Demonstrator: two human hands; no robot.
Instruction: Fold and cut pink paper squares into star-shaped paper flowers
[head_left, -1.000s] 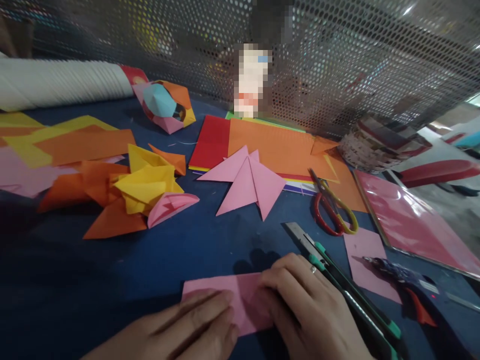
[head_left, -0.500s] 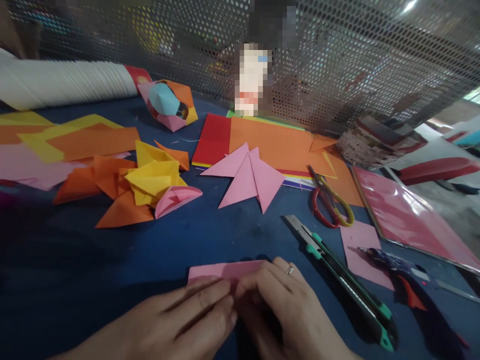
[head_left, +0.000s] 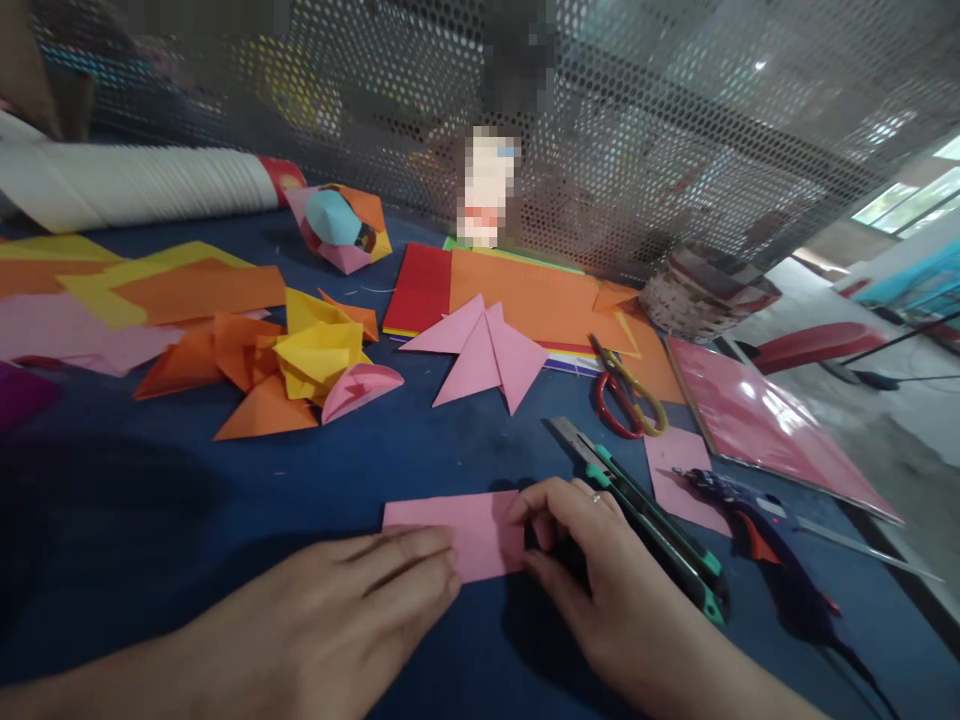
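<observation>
A rectangular piece of pink paper [head_left: 487, 535] lies on the dark blue table in front of me. My left hand [head_left: 375, 590] rests on its left part, palm down, fingers stretched out flat and close together. At the right end, my right hand [head_left: 581, 560], with a ring on one finger, has its bent index finger and thumb on the paper's edge; the other fingers curl under. Just beyond the right hand lies a green and black utility knife [head_left: 637, 520], blade out. Folded pink paper triangles [head_left: 480, 355] lie further back.
Left of centre sit orange and yellow folded papers [head_left: 315, 360]. Behind are coloured sheets [head_left: 532, 300] and scissors [head_left: 630, 395]. A glue gun [head_left: 750, 515] and a pink packet [head_left: 765, 425] lie right. A perforated metal screen [head_left: 375, 110] stands at the back.
My right hand has moved right, away from the left hand, to the paper's right end, uncovering more of the pink paper. The view has shifted slightly.
</observation>
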